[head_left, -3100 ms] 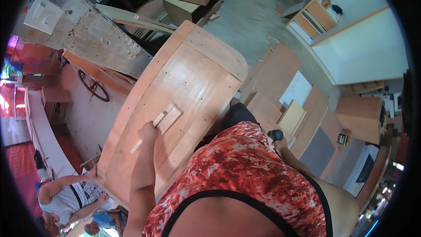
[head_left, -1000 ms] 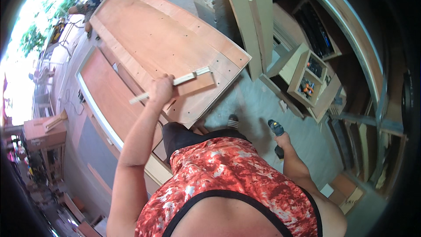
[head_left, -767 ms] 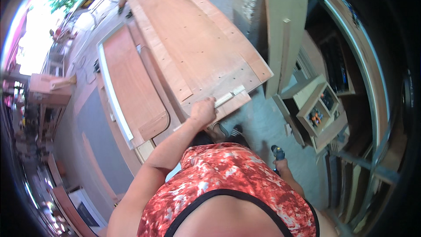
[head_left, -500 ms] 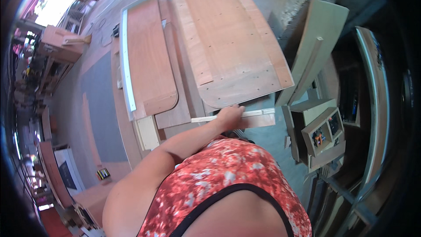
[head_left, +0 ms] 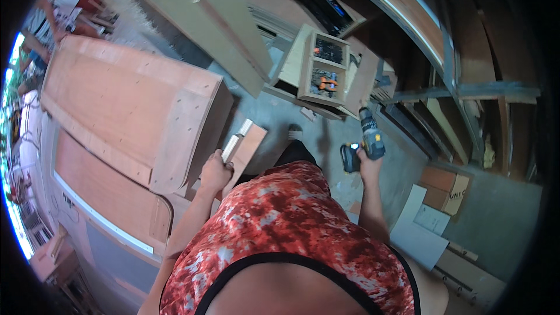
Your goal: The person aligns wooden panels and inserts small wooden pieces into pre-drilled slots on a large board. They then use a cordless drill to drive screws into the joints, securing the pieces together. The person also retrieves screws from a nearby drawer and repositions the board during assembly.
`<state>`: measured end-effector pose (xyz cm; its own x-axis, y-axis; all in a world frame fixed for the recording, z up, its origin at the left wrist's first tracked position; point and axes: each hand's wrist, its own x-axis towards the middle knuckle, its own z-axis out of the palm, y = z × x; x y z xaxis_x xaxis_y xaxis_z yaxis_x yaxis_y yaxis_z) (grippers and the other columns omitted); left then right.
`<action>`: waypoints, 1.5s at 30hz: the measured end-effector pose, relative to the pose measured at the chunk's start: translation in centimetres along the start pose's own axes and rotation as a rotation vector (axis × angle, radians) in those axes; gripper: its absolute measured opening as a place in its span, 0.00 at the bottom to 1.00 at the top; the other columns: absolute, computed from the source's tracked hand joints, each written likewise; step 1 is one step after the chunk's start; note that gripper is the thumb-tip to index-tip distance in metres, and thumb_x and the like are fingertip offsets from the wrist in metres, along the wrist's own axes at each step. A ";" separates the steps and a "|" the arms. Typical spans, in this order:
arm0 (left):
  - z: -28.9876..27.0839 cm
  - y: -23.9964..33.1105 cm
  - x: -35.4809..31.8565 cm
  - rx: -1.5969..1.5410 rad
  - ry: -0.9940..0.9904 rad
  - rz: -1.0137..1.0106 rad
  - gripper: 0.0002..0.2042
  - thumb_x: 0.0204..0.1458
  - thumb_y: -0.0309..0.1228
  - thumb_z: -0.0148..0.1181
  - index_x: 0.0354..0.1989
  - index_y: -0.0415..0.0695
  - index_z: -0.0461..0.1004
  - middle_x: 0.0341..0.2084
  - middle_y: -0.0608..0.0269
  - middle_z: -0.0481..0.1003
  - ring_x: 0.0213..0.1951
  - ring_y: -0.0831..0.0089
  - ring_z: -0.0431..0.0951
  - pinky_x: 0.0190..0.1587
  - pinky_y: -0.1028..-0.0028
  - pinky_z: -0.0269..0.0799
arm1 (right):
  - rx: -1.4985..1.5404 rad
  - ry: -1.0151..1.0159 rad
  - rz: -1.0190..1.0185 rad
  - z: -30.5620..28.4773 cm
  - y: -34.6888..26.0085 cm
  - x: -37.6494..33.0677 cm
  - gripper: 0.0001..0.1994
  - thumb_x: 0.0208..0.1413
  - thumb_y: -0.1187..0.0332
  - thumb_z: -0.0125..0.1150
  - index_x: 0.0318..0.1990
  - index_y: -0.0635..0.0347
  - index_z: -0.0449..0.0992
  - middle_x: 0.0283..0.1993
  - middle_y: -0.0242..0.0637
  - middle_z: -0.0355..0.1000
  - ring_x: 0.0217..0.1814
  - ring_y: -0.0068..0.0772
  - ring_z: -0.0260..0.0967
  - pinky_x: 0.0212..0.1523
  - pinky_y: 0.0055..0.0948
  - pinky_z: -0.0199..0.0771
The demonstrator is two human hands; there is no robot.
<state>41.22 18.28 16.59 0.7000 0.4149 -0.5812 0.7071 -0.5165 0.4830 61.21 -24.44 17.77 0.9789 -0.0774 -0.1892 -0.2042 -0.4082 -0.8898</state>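
My left hand (head_left: 214, 170) grips a small plywood piece with a pale wooden strip on it (head_left: 244, 144), held off the right end of a large plywood cabinet panel (head_left: 125, 105). My right hand (head_left: 368, 162) is closed around the handle of a cordless drill (head_left: 364, 140), held out over the concrete floor with its nose pointing away from me. My red patterned top fills the lower middle of the view.
A wooden compartment box with small parts (head_left: 324, 67) stands on the floor ahead. Large boards (head_left: 198, 17) lean beyond the panel. More panels (head_left: 105, 198) lie at left. Flat board offcuts (head_left: 431, 221) lie on the floor at right, shelving behind.
The view has swung round to the right. My left hand has carried the small plywood piece off the big panel's surface to its end. The drill hand has come into view again.
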 end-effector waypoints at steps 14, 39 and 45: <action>11.1 17.1 15.8 -0.787 0.007 -0.232 0.07 0.61 0.20 0.53 0.46 0.35 0.66 0.28 0.58 0.77 0.28 0.72 0.77 0.32 0.68 0.76 | 0.225 0.241 -0.108 0.6 18.4 37.2 0.19 0.55 0.77 0.68 0.54 0.67 0.73 0.51 0.37 0.75 0.51 0.34 0.73 0.54 0.34 0.73; 20.6 25.3 48.7 -0.035 0.106 -0.190 0.23 0.51 0.36 0.60 0.55 0.38 0.72 0.52 0.37 0.77 0.55 0.44 0.78 0.58 0.56 0.73 | -0.083 -0.004 -0.213 0.0 24.5 39.6 0.27 0.65 0.69 0.63 0.67 0.67 0.64 0.67 0.50 0.68 0.67 0.42 0.67 0.67 0.40 0.66; 19.1 25.0 46.6 -0.222 0.079 -0.186 0.39 0.47 0.41 0.67 0.69 0.38 0.62 0.59 0.36 0.73 0.62 0.46 0.73 0.65 0.62 0.69 | 0.032 -0.073 -0.055 -0.6 23.6 39.1 0.24 0.61 0.62 0.68 0.58 0.69 0.72 0.59 0.47 0.74 0.58 0.40 0.71 0.61 0.40 0.69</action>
<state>89.60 10.35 -10.95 0.5555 0.5490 -0.6245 0.8226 -0.2531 0.5092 94.62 -37.64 -10.39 0.9857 0.0114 -0.1682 -0.1513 -0.3802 -0.9124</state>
